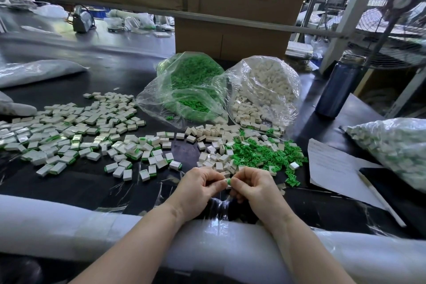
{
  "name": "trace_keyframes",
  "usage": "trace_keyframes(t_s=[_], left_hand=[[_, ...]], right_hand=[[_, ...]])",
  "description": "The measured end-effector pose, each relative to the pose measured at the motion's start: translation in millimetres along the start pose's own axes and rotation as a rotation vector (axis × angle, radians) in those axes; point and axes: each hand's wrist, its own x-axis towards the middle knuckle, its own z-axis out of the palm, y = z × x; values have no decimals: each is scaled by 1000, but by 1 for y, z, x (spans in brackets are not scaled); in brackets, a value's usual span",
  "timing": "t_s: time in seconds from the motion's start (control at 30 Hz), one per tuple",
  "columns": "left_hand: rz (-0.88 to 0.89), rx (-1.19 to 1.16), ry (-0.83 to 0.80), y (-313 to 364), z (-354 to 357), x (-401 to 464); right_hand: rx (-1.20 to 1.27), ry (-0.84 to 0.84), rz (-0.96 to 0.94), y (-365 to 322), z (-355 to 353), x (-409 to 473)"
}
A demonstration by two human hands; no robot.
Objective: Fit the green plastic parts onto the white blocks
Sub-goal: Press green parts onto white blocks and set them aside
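My left hand (199, 185) and my right hand (252, 185) meet at the near middle of the black table (92, 189). Between their fingertips sits a small white block, mostly hidden by my left fingers, with a green plastic part (228, 181) at its end, pinched by my right fingers. Just beyond the hands lie loose white blocks (216, 145) and a heap of loose green parts (265, 155). Several white blocks with green fitted (69, 136) spread across the left of the table.
Two open clear bags stand behind the heaps, one of green parts (191, 85) and one of white blocks (265, 90). A dark blue bottle (337, 86) stands at right, with a paper sheet (334, 168), a pen (380, 200) and another filled bag (396, 147). White foam padding (69, 223) lines the near edge.
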Motion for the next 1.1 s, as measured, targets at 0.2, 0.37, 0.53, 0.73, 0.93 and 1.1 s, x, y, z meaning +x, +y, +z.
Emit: trace_keyframes(t_s=[0.2, 0.37, 0.53, 0.73, 0.93, 1.1], left_hand=[[11, 29, 4, 1, 0, 0], [1, 31, -7, 2, 0, -1], [46, 109, 22, 3, 1, -2], [69, 169, -4, 1, 2, -2], [-27, -121, 6, 4, -1, -1], [-99, -219, 16, 0, -1, 0]], right_hand=[[-16, 7, 1, 1, 1, 2], [-20, -4, -5, 2, 0, 2], [-30, 27, -3, 3, 1, 3], [-104, 3, -35, 3, 1, 2], [99, 75, -42, 5, 3, 5], [125, 134, -61, 8, 2, 6]])
